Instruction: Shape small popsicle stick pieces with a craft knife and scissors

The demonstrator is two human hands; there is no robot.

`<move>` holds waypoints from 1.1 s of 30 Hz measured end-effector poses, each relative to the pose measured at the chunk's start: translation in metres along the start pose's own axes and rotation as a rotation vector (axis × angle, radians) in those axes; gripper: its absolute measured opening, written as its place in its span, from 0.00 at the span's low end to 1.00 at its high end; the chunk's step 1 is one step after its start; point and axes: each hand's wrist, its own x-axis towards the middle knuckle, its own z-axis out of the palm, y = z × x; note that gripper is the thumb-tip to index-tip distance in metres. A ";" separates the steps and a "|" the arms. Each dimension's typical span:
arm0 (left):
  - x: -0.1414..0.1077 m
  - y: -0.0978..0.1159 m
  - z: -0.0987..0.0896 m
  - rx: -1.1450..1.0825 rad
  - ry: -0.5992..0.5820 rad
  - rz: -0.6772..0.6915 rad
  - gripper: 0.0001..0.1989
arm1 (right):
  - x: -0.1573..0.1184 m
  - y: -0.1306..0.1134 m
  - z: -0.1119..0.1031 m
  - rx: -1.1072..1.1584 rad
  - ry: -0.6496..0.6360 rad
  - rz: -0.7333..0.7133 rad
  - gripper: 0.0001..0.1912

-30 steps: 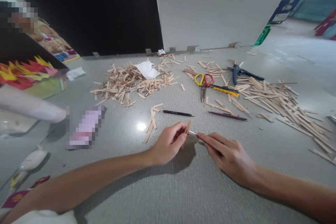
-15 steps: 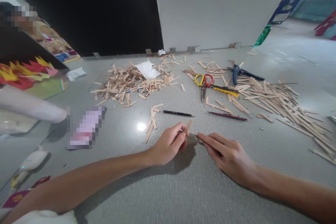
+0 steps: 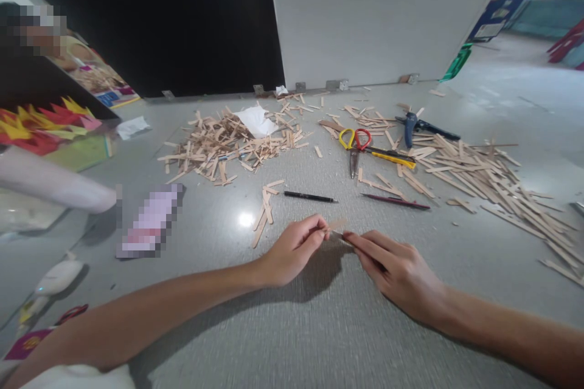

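My left hand (image 3: 296,250) pinches a short wooden craft stick (image 3: 338,224), which sticks out to the right from the fingertips. Facing it, my right hand (image 3: 396,267) is closed, its fingers pressed together on a thin, narrow piece (image 3: 336,233) that reaches toward the left fingertips. That piece is too small to name and mostly hidden by the fingers. Beyond the hands lie a black pen (image 3: 310,196) and a dark red pen (image 3: 395,200). A few cut craft sticks (image 3: 263,209) rest beyond my left hand.
Cut sticks are heaped (image 3: 214,143) at the back left under white paper (image 3: 257,120). Scissors (image 3: 354,152), a yellow-black cutter (image 3: 392,159) and a blue-black tool (image 3: 410,127) lie ahead, beside long sticks (image 3: 493,176). A standing board (image 3: 365,18) borders the back. Someone sits far left.
The craft stick in my left hand has turned from pointing up to lying nearly level, toward the right. My right hand has barely moved.
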 end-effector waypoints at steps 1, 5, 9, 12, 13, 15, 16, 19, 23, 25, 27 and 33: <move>0.000 0.001 0.000 0.009 -0.002 0.001 0.14 | 0.000 0.000 0.000 0.005 -0.005 0.003 0.17; -0.001 0.003 0.000 0.038 -0.005 0.007 0.15 | 0.000 -0.002 -0.001 0.025 -0.025 0.015 0.18; -0.001 0.001 0.000 0.025 -0.008 0.021 0.16 | 0.000 -0.001 -0.002 0.033 -0.022 0.016 0.19; -0.002 -0.002 0.000 0.028 -0.010 0.034 0.16 | 0.000 -0.001 -0.001 0.015 -0.024 0.021 0.19; -0.002 -0.002 0.000 0.030 -0.011 0.034 0.16 | 0.000 -0.001 -0.001 0.012 -0.027 0.024 0.19; -0.002 -0.003 0.000 0.037 -0.012 0.035 0.17 | 0.000 -0.001 -0.001 0.011 -0.034 0.024 0.19; -0.002 -0.004 0.000 0.041 -0.011 0.035 0.17 | -0.001 0.000 -0.001 0.011 -0.030 0.021 0.19; -0.001 -0.004 0.000 0.054 -0.003 0.038 0.17 | -0.001 0.000 -0.001 0.006 -0.031 0.020 0.18; -0.001 -0.003 0.001 0.067 0.000 0.029 0.17 | -0.002 0.000 -0.001 -0.011 -0.030 0.021 0.18; -0.002 -0.002 0.001 0.074 0.001 0.031 0.17 | -0.001 0.000 0.000 -0.010 -0.027 0.014 0.18; -0.002 -0.002 0.001 0.086 0.003 0.035 0.17 | -0.001 0.000 0.000 -0.008 -0.026 0.011 0.18; -0.002 -0.001 0.001 0.109 0.001 0.037 0.18 | 0.001 -0.001 -0.001 -0.001 -0.032 0.024 0.20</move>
